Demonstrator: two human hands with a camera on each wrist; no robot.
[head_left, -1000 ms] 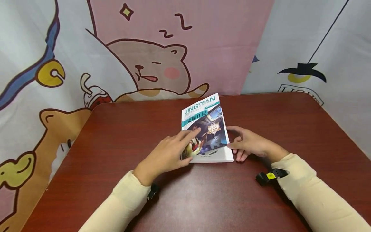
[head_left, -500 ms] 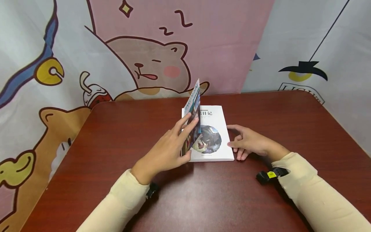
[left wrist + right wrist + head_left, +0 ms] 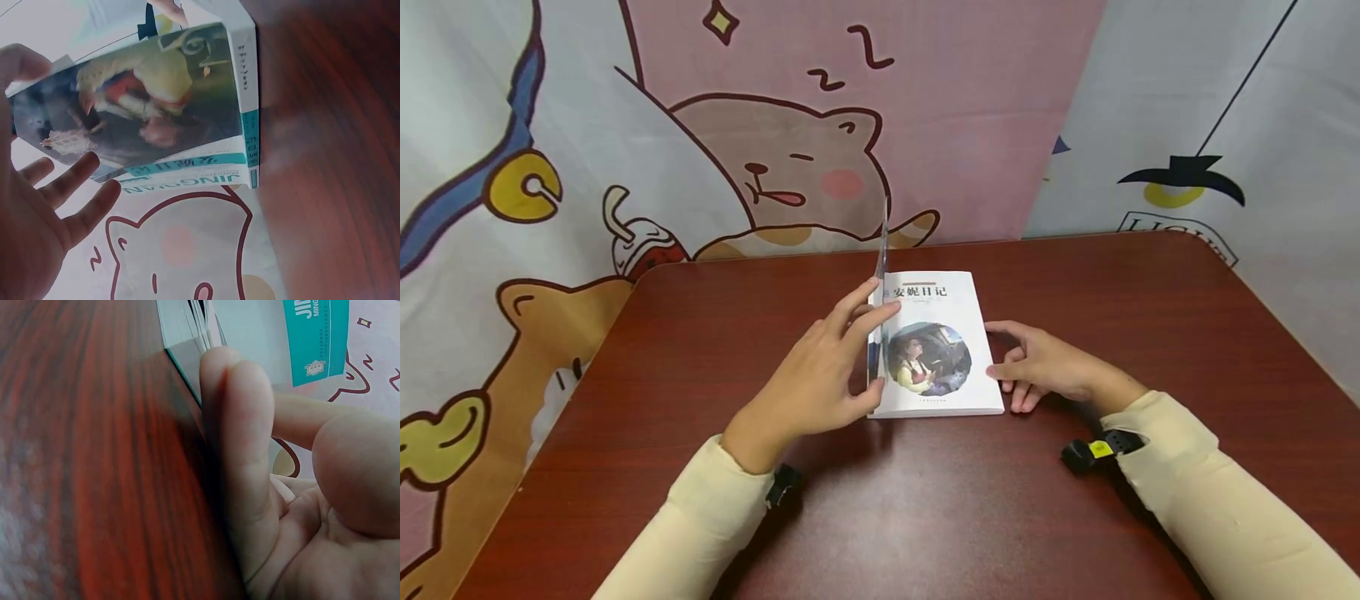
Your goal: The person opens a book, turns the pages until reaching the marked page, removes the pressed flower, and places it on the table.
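A paperback book (image 3: pixel 936 367) lies on the table, its front cover (image 3: pixel 882 250) standing nearly upright along the left side. The bared white title page shows a round picture of a person. My left hand (image 3: pixel 816 367) is at the cover, its fingers spread and fairly straight; in the left wrist view the cover's picture side (image 3: pixel 137 100) faces the palm. Beside the book's right edge, my right hand (image 3: pixel 1045 367) rests with thumb and fingertips touching the page edges. In the right wrist view, fingertips (image 3: pixel 247 387) meet the side of the pages, and the thumb partly hides the rest.
The reddish-brown table (image 3: pixel 760 317) extends around the book on every side. Behind it hangs a cloth (image 3: pixel 985 125) printed with cartoon animals. A dark strap device (image 3: pixel 1101 450) sits at the right wrist, and another (image 3: pixel 782 486) at the left.
The front cover has swung up and leftward from lying nearly flat to upright, baring the title page. My left hand has shifted slightly left with it; my right hand stays at the edge.
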